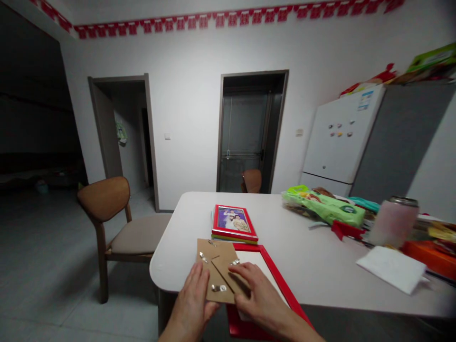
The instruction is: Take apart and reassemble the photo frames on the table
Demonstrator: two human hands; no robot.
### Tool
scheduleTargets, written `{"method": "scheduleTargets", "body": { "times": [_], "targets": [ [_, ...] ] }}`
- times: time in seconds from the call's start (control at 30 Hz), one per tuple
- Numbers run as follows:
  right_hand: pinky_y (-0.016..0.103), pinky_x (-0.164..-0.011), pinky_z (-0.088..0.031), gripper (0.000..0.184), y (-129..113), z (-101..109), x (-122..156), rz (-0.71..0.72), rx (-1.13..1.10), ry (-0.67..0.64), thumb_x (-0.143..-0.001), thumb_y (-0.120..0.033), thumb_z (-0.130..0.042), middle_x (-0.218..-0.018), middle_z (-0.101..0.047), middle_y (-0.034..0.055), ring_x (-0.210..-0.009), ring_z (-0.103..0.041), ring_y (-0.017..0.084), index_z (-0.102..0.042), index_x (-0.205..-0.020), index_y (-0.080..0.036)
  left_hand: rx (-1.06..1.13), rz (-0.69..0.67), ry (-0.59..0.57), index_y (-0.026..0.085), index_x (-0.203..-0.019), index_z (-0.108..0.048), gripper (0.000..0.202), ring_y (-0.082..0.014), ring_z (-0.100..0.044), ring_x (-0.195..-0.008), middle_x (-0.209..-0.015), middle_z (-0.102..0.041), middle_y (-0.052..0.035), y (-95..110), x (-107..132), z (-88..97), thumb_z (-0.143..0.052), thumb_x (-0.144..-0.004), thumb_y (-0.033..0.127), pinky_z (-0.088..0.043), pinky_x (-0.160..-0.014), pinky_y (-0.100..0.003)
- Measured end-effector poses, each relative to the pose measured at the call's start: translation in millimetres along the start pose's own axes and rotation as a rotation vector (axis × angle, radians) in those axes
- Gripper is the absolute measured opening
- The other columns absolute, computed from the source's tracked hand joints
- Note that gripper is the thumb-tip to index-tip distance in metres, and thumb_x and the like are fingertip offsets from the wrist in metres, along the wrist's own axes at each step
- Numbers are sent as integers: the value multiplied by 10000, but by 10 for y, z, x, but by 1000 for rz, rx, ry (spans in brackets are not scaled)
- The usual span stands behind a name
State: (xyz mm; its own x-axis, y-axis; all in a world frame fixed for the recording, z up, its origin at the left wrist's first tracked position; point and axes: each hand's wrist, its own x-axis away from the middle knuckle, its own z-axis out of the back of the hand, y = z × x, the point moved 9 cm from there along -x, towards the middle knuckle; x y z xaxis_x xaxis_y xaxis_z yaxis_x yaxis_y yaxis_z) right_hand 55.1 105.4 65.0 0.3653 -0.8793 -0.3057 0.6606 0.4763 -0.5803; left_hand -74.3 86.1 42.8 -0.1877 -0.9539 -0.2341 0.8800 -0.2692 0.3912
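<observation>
A brown cardboard frame backing [213, 270] with small metal clips lies at the near edge of the white table [313, 266]. It partly overlaps an empty red picture frame [270, 275]. My left hand [194, 294] rests on the backing's left side, fingers stretched out flat. My right hand [254, 289] presses on its right side and the folded stand, fingers bent down onto the board. Just beyond sits a small stack of frames, the top one red with a photo [234, 222].
A wooden chair [114, 223] stands left of the table. On the table's right lie a green snack bag [324, 206], a pink tumbler [394, 221], white paper [392, 268] and orange items. A white fridge [338, 142] stands behind; two doorways open in the far wall.
</observation>
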Motion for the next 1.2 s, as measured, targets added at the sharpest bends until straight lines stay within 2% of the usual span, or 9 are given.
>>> {"method": "scheduleTargets", "body": {
  "times": [0.13,0.23,0.3,0.47,0.63,0.8,0.93,1.03,1.2],
  "targets": [
    [312,-897,-328,447,478,297,303,-109,71,-41,-569,-186,-451,-1050,-522,77,-995,-455,205,-567,-1001,-196,186,-104,-94,85,-1160,-428,587,-277,-270,-1190,-1287,-311,-179,473,-32,-321,-609,-608,175,-269,-975,-415],
    [309,-884,-338,425,711,354,404,-146,109,-47,-558,-189,-447,-1024,-543,81,-978,-467,213,-594,-957,-187,176,-70,-160,81,-1159,-431,611,-274,-277,-1190,-1291,-306,-178,607,-82,-513,-633,-591,184,-262,-980,-400],
    [303,-874,-343,426,787,326,412,-148,122,-43,-552,-186,-447,-1010,-551,81,-964,-473,211,-603,-948,-177,142,-56,-191,82,-1158,-433,590,-262,-271,-1198,-1298,-307,-166,631,-102,-567,-617,-616,223,-225,-993,-400],
    [307,-856,-338,437,823,267,385,-133,171,2,-557,-183,-449,-988,-557,79,-934,-477,209,-603,-966,-179,92,-84,-251,136,-1168,-425,513,-241,-250,-1211,-1301,-328,-121,637,-83,-537,-512,-697,320,-119,-1000,-463],
    [292,-845,-336,408,794,312,396,-129,192,-5,-558,-185,-451,-977,-553,75,-929,-469,208,-614,-932,-185,112,-111,-256,148,-1172,-415,515,-232,-241,-1215,-1302,-337,-109,649,-50,-510,-491,-705,352,-109,-999,-462],
    [295,-789,-353,372,776,258,357,-140,291,-15,-568,-185,-469,-915,-561,75,-880,-473,208,-625,-906,-188,118,-188,-279,160,-1205,-365,703,-252,-194,-1230,-1317,-308,-116,665,-35,-596,-559,-624,507,-75,-997,-482],
    [297,-785,-344,347,754,237,304,-105,304,14,-636,-252,-489,-956,-554,68,-883,-464,201,-601,-962,-211,86,-190,-254,175,-1163,-411,737,-253,-259,-1204,-1302,-338,-105,622,-38,-595,-648,-539,486,-131,-1000,-449],
    [288,-773,-340,295,846,315,242,-133,323,44,-736,-306,-407,-914,-558,63,-862,-463,187,-616,-922,-211,88,-191,-215,162,-1112,-459,703,-248,-331,-1161,-1262,-399,-104,620,-43,-527,-688,-510,445,-210,-987,-406],
    [276,-768,-332,287,1023,389,113,-160,378,77,-758,-265,-376,-872,-534,63,-835,-455,173,-631,-873,-202,94,-191,-204,115,-1185,-383,806,-252,-354,-1140,-1245,-414,-123,624,-58,-482,-695,-509,424,-235,-981,-370]
  ]
}}
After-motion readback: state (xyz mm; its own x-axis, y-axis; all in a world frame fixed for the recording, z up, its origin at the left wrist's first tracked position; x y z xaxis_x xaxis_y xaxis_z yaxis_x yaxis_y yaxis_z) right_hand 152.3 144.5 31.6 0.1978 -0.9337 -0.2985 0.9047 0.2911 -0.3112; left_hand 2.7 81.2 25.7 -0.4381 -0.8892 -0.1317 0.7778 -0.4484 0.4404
